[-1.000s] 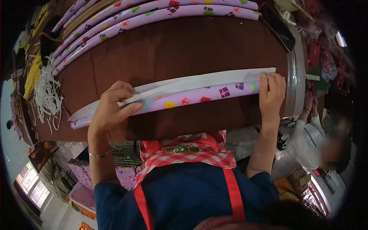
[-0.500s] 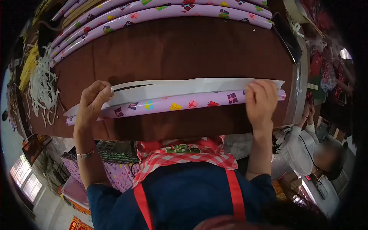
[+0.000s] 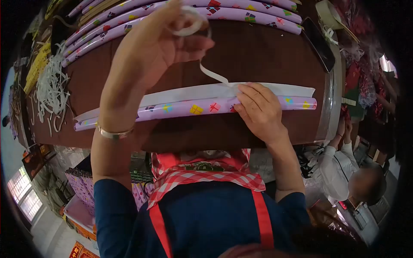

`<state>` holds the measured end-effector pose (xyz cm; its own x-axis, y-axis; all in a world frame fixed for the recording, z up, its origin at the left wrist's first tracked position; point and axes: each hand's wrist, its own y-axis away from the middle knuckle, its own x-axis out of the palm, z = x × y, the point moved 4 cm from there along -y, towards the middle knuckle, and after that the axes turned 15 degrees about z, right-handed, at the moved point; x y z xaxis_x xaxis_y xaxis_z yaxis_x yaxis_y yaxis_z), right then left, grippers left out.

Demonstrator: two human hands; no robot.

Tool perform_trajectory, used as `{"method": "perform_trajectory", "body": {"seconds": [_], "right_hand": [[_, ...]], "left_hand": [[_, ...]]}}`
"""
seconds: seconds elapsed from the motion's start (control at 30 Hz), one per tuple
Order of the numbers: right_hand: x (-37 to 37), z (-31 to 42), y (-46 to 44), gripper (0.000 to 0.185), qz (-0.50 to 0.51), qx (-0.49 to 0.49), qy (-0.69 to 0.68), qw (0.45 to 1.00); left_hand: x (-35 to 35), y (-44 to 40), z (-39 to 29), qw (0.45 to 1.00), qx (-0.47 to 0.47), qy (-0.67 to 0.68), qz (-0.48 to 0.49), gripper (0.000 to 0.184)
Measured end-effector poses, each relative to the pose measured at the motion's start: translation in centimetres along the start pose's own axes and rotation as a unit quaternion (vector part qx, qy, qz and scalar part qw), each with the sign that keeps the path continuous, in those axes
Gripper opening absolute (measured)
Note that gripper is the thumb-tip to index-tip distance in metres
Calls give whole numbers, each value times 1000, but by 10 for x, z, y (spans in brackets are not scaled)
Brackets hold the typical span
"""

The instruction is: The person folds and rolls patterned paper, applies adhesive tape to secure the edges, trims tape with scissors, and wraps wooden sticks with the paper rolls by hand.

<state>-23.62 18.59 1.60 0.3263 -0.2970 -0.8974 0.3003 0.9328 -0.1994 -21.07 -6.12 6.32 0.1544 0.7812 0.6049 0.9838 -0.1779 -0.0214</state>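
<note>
A long purple roll of wrapping paper (image 3: 167, 107) printed with colourful gift boxes lies across the table in front of me. Its white edge flap (image 3: 185, 95) stands out along the far side. My left hand (image 3: 161, 47), raised above the flap and blurred, grips a thin white strip (image 3: 214, 76), which curls in loops by the fingers and runs down to the flap. At that spot my right hand (image 3: 260, 107) holds the paper, fingertips on the flap and thumb against the roll. My left forearm hides part of the roll's left end.
Several finished-looking purple rolls (image 3: 232, 15) lie along the far side. A heap of curled white strips (image 3: 51, 88) sits at the left. A dark phone (image 3: 319, 45) rests at the right edge. A co-worker (image 3: 340, 172) sits at the lower right.
My left hand has risen away and to the right, drawing the white strip up off the flap. My right hand has slid left along the roll.
</note>
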Motion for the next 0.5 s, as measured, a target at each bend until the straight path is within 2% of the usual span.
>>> {"method": "perform_trajectory", "body": {"seconds": [0.03,0.07,0.33,0.43,0.5], "right_hand": [[1,0,0,26,1,-3,0,1000],[0,1,0,28,-5,-9,16,1000],[1,1,-1,29,2,-15,19,1000],[1,-1,-1,22,-3,-11,-9,1000],[3,-4,0,26,-11,-24,6,1000]], "left_hand": [[-2,-11,2,998,3,-19,57,37],[-1,-9,1,998,7,-20,55,37],[26,14,-27,988,0,-155,-29,36],[28,29,-36,975,-14,-209,-70,35],[-1,66,-46,973,-25,-226,-36,34]]}}
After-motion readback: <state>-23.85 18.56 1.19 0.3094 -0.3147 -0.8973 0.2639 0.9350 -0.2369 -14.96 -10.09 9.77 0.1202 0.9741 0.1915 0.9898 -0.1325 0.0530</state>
